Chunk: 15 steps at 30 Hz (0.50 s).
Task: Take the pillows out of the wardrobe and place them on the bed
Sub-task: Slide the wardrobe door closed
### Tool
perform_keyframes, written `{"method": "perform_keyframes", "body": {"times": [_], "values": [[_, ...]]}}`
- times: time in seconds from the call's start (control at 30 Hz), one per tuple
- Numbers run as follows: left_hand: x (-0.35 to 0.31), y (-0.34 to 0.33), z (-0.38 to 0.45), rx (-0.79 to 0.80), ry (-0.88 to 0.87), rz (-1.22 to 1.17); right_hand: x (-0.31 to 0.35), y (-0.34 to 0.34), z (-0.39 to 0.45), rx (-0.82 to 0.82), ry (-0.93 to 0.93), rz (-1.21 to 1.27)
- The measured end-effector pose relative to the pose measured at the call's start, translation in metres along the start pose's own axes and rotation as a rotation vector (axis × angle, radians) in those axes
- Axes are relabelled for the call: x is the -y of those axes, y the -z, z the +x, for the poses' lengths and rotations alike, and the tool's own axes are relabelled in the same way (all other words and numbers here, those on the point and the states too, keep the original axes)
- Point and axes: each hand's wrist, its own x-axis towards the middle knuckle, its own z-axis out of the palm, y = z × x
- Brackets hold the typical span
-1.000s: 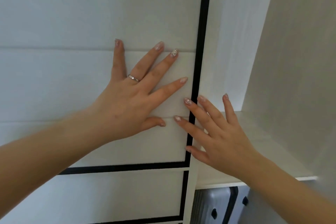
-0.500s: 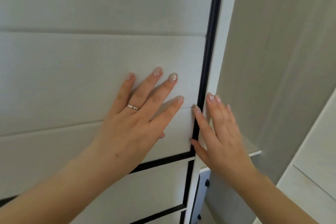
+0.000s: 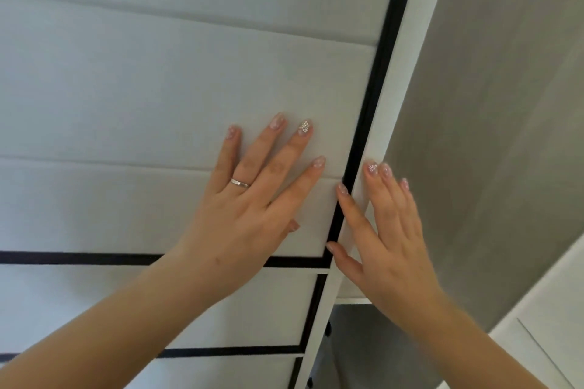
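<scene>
No pillow is in sight. The white wardrobe door [image 3: 158,104], with padded panels and black trim, fills the left of the head view. My left hand [image 3: 252,215] lies flat on its front, fingers spread, a ring on one finger. My right hand [image 3: 385,240] rests against the door's right edge. Its thumb and forefinger touch the black trim, and the other fingers lie along the white side face. Neither hand holds anything.
Right of the door edge the wardrobe's grey inner wall [image 3: 489,136] shows. A sliver of white shelf [image 3: 354,297] peeks out under my right hand, with a grey case [image 3: 363,357] below it. A white panel [image 3: 543,335] sits at lower right.
The wide view of the shelf and the case below it has narrowed to a sliver beside the door edge. My right hand's spread fingers have closed up along that edge. My left hand stays flat.
</scene>
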Motion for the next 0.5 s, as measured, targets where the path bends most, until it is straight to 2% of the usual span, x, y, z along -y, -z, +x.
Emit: {"method": "perform_keyframes", "body": {"times": [0.5], "values": [[-0.089,-0.041,0.044,-0.002,-0.070,-0.085,-0.101,0.023,-0.055,0.037,0.005,-0.060]]}}
